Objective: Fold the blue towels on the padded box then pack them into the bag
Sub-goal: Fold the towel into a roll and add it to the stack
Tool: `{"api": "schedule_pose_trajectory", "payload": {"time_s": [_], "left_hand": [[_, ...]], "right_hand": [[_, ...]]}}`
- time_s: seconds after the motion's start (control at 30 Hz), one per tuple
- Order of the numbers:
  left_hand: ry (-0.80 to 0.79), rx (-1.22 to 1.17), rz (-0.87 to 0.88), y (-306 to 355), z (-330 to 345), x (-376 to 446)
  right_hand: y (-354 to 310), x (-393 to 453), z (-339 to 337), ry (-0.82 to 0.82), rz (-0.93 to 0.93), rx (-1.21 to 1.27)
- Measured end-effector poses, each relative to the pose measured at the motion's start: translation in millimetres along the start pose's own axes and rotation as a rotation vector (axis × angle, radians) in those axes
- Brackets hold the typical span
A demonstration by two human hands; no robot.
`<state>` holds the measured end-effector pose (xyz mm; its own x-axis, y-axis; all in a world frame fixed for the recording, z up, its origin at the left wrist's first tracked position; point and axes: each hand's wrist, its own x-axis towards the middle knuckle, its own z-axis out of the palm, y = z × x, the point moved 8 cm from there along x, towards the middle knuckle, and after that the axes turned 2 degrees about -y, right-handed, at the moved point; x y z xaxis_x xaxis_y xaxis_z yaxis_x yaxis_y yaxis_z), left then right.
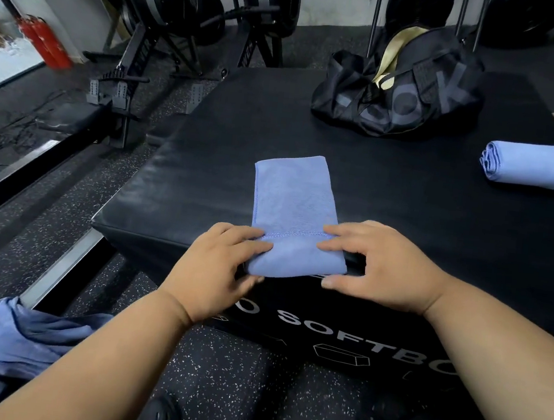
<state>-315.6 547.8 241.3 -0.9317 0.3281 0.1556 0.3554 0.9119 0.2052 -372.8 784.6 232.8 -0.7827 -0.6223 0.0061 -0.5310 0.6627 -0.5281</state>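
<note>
On padded box [405,216], soft towel [295,205], fingers [248,237] pinching

Towel [295,205]: soft matt cloth, stitched hem. Box [406,203]: smooth, faintly glossy leatherette. Bag [400,99]: black nylon-like fabric. Floor [217,374]: speckled rubber.

Towel [294,208] at centre on padded box [406,206]; bag [400,93] upper right; rolled towel [540,165] far right edge.
</note>
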Motion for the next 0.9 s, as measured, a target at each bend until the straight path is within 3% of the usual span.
{"api": "schedule_pose_trajectory", "payload": {"time_s": [0.3,0.57,0.8,0.9], "left_hand": [[0.063,-0.350,-0.074,6.0,-25.1,0.6],[0.100,-0.362,-0.052,8.9,-29.1,-3.1],[0.063,-0.719,-0.312,-16.6,-19.4,-7.0],[0.093,-0.767,-0.369,-21.3,-18.2,-2.2]], "right_hand": [[7.0,3.8,-2.5,0.047,-0.013,0.003],[-2.5,0.7,-11.2,0.166,-0.035,0.055],[-7.8,-0.5,-18.0,0.226,0.030,0.329],[-1.3,4.4,-14.1,0.265,0.098,0.433]]}}
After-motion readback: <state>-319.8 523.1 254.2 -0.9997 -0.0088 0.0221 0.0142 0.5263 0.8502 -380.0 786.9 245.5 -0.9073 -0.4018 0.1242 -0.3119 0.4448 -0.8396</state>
